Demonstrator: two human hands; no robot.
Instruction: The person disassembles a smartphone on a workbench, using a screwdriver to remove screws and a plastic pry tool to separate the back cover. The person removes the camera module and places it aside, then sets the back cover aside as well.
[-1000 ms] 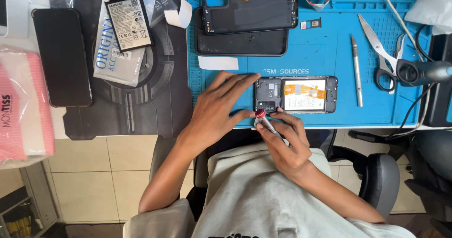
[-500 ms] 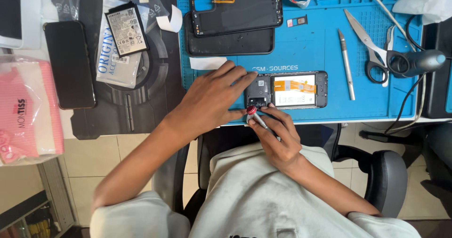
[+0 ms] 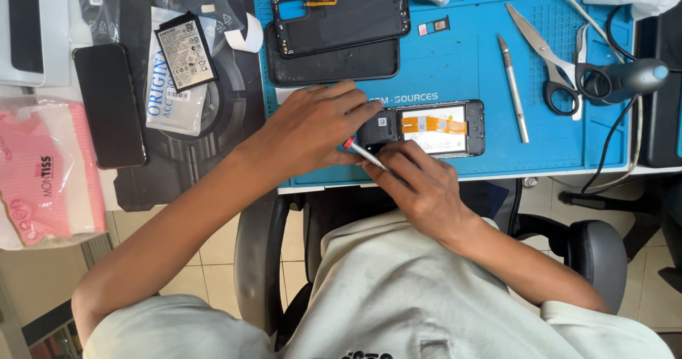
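While the person sits in a chair (image 3: 604, 252) at the worktop (image 3: 497, 171), both hands are busy on an open phone (image 3: 426, 128). It lies flat on the blue mat (image 3: 469, 61), near the front edge, with its back cover off. Inside it shows a white part and an orange strip.

The left hand (image 3: 312, 128) rests on the left end of the open phone, fingers spread flat to press it down. It grips nothing. The right hand (image 3: 415, 181) is closed around a thin tool (image 3: 361, 151) with a red tip. That tip seems to touch the phone's lower left corner, though it is too small to be sure.

Farther back on the mat lie a black back cover (image 3: 341, 14) and a dark panel (image 3: 334, 64). A metal pen tool (image 3: 513, 89) and scissors (image 3: 547, 61) lie to the right. Off to the left sit a battery (image 3: 185, 50), a black phone (image 3: 110, 107) and a pink packet (image 3: 46, 171).
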